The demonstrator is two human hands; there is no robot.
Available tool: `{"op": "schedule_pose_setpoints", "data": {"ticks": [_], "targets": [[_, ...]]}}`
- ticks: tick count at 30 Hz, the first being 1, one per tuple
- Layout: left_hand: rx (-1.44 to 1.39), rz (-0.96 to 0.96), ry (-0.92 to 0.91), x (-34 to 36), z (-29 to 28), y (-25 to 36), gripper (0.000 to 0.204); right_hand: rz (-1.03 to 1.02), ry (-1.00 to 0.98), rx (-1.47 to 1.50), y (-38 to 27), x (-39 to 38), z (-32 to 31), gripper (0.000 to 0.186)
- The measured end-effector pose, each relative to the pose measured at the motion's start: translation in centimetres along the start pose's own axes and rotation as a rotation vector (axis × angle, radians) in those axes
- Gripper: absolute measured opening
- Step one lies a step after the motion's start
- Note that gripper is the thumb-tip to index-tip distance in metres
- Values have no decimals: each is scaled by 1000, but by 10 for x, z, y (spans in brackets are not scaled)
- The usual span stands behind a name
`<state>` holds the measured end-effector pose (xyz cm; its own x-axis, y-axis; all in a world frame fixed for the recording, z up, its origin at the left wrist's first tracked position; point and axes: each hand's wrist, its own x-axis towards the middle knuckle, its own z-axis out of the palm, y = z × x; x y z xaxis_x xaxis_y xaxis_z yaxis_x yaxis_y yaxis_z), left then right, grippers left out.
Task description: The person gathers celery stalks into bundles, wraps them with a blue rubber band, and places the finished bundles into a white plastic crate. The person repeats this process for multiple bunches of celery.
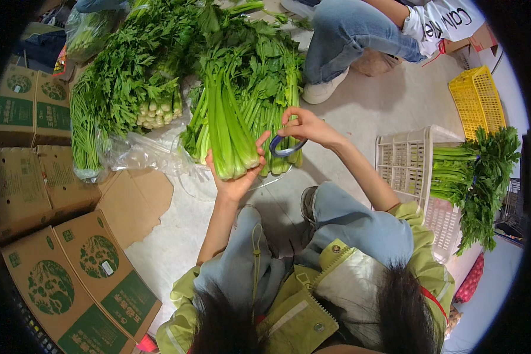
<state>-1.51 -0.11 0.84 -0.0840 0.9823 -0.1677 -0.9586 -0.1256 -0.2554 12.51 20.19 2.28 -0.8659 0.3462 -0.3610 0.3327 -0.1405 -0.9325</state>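
Note:
My left hand [236,182] is closed around the pale base of a celery bunch [225,130], whose leafy tops point away from me. Between the fingers of my right hand [305,127] is a roll of dark blue tape [288,150], just to the right of the bunch's base. Whether a strip of tape runs from the roll to the stalks cannot be made out. Behind and beside the held bunch lies a pile of more celery [271,112], with stalk ends toward me.
Leafy greens [130,88] and clear plastic wrap [141,150] lie at the left. Printed cartons [71,283] line the left side, near flattened cardboard [137,203]. A white crate [398,165] with bundled celery [454,171] and a yellow basket [478,103] stand right. Another person's leg [348,41] is ahead.

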Motion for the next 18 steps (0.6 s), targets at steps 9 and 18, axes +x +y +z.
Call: {"op": "schedule_pose_setpoints", "data": {"ticks": [9,18], "targets": [[302,19,133,-5,-13,14,77,-184,-94,-297,-17,21,35,28],[170,36,86,-9,-16,18,74,97,-144,253,11,8,25,27]]}}
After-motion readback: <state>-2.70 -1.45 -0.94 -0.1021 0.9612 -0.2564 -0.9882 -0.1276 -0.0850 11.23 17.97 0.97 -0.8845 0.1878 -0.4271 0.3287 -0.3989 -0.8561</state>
